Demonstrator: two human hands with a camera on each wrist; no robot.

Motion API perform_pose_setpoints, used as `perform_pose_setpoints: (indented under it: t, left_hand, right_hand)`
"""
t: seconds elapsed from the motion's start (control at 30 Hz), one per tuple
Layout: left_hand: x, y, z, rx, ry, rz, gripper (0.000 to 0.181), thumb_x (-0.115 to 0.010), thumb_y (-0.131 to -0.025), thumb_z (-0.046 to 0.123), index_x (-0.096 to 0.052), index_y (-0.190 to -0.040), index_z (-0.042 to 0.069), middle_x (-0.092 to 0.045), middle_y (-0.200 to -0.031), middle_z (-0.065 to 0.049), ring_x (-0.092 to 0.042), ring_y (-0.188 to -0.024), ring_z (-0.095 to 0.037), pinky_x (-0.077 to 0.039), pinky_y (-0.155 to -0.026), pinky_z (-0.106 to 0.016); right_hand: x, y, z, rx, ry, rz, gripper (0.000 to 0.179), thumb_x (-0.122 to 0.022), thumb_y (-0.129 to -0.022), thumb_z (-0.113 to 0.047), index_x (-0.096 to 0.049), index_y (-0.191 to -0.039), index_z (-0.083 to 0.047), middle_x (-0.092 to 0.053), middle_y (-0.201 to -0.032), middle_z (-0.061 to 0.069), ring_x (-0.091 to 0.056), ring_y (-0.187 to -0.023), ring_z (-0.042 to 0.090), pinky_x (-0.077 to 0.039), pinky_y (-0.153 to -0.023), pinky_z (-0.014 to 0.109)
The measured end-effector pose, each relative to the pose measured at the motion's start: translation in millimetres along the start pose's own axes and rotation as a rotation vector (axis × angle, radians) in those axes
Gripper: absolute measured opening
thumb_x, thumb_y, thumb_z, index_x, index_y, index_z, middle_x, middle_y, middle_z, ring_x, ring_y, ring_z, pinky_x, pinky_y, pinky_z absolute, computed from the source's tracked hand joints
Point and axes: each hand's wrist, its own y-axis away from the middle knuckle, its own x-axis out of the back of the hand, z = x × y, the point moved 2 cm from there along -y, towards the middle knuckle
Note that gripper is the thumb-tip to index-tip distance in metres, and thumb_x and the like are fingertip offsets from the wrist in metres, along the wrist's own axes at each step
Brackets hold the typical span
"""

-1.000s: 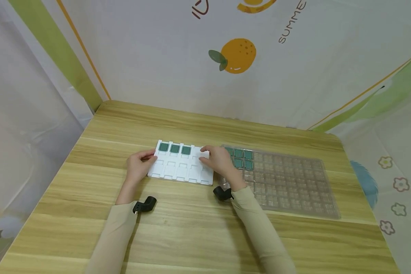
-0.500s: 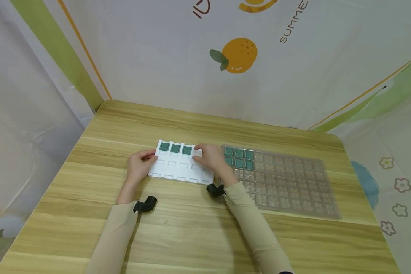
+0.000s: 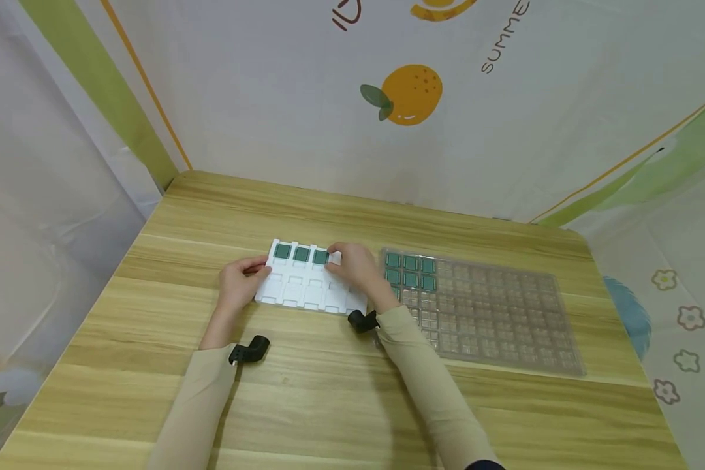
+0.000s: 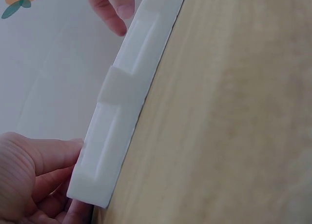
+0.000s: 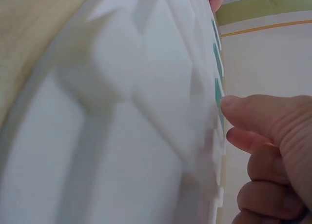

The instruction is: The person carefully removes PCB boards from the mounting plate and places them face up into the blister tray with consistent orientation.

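We have the clear tray (image 3: 505,316) on the counter (image 3: 323,405), at the white tray's (image 3: 303,294) 3 o'clock. Left hand (image 3: 241,284) at the white tray's 9 o'clock, fingers clamped on its edge; if that hold slips or tugs, the tray could skid and unseat chips. Right hand (image 3: 358,266) at 2 o'clock, fingers at the third chip's (image 3: 320,257) edge; we can't tell if they grip it. That chip sits in the far row, near 12 o'clock. We'd watch for an off-centre pinch tipping it, or fingertips knocking the second chip (image 3: 301,254), just beside at 11.
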Motion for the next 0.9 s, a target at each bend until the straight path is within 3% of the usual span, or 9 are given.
perform_pose_setpoints:
  t: [0.23, 0.37, 0.57, 0.9]
  left_hand:
    - [0.0, 0.2, 0.4, -0.003, 0.006, 0.0, 0.023, -0.065, -0.085, 0.001, -0.068, -0.107, -0.006, -0.067, -0.097, -0.023, -0.054, -0.074, -0.002, -0.043, -0.064, -0.008]
    - [-0.1, 0.0, -0.1, 0.002, 0.009, 0.0, 0.023, -0.064, -0.085, 0.001, -0.068, -0.107, -0.006, -0.066, -0.098, -0.023, -0.054, -0.075, -0.004, -0.043, -0.064, -0.008]
    - [-0.2, 0.5, 0.2, 0.01, 0.023, 0.003, 0.023, -0.065, -0.085, 0.001, -0.068, -0.107, -0.006, -0.066, -0.098, -0.023, -0.054, -0.074, -0.001, -0.043, -0.064, -0.008]
    - [0.4, -0.3, -0.3, -0.002, 0.017, 0.009, 0.023, -0.065, -0.085, 0.0, -0.068, -0.106, -0.007, -0.066, -0.096, -0.024, -0.053, -0.073, 0.001, -0.042, -0.063, -0.007]
  right_hand:
    - [-4, -5.0, -2, 0.002, -0.01, 0.024, 0.032, -0.067, -0.087, -0.023, -0.065, -0.115, -0.007, -0.032, -0.047, -0.006, -0.026, -0.047, 0.008, -0.024, -0.047, 0.021]
    - [-6, -7.9, -3, 0.018, 0.014, 0.037, 0.031, -0.068, -0.087, -0.023, -0.066, -0.113, -0.007, -0.042, -0.049, -0.003, -0.026, -0.048, 0.008, -0.025, -0.048, 0.021]
    - [-7, -10.6, -6, -0.012, 0.046, 0.057, 0.028, -0.069, -0.085, -0.022, -0.068, -0.11, -0.009, -0.065, -0.071, 0.004, -0.035, -0.054, 0.01, -0.029, -0.051, 0.021]
    - [-6, -9.6, -11, -0.023, 0.05, 0.051, 0.028, -0.068, -0.086, -0.02, -0.068, -0.111, -0.006, -0.07, -0.099, 0.007, -0.035, -0.052, 0.01, -0.028, -0.048, 0.02]
